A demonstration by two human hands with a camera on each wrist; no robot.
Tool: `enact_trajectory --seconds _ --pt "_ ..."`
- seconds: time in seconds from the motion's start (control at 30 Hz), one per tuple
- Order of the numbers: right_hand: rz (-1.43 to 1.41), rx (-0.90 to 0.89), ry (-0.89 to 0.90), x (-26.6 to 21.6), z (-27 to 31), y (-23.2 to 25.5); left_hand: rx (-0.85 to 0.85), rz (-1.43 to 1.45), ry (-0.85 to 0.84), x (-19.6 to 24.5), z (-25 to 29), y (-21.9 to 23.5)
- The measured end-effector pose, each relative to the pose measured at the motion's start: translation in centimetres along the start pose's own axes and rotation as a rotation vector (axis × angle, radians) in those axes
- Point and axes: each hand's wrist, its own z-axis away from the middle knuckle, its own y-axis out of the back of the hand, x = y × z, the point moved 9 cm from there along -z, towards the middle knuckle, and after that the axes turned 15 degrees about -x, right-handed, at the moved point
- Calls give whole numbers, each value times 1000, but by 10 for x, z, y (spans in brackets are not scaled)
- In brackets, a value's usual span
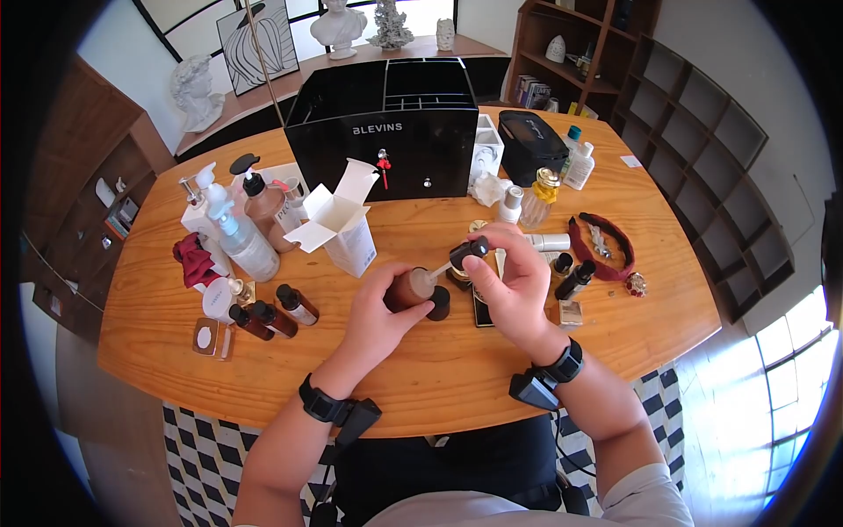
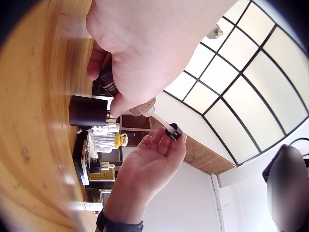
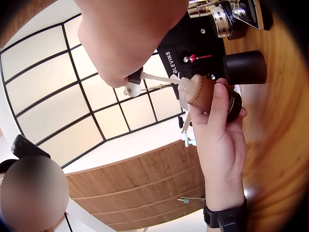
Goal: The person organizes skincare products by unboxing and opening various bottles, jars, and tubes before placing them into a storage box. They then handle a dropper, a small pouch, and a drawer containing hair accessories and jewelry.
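Your left hand [image 1: 373, 312] curls round the tan bottle [image 1: 409, 290], palm and fingers on its sides below the open neck; your right hand [image 1: 518, 285] pinches the dark applicator cap [image 1: 469, 252] by fingertips and thumb, its pale stem [image 1: 442, 269] running down to the bottle mouth. The black cylinder [image 1: 440, 304] stands on the table [image 1: 395, 395] just beside the left thumb; farther out, the open white box [image 1: 349, 237] sits in front of the black BLEVINS case [image 1: 382, 140].
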Motion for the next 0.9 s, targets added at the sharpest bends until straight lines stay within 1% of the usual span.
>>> enact_trajectory --seconds 0.13,0.23,0.43,0.53,0.63,0.73,0.83,0.9 --pt "-90 37 -10 6 2 2 -5 9 9 1 0 1" --pt "-45 -25 10 2 0 -3 7 -12 -32 -2 0 -1" --pt "-163 80 -48 9 4 4 18 27 -20 4 -1 2" --pt "-165 31 -51 12 3 -1 19 39 -17 4 0 1" --pt "-83 -21 -48 6 2 -6 15 28 -17 0 0 0" --pt "-30 -33 -67 6 2 -10 20 35 3 -2 0 1" --pt "-50 -116 -106 10 3 -16 16 38 3 -2 0 1" --pt "-46 -117 -121 10 3 -17 17 32 3 -2 0 1"
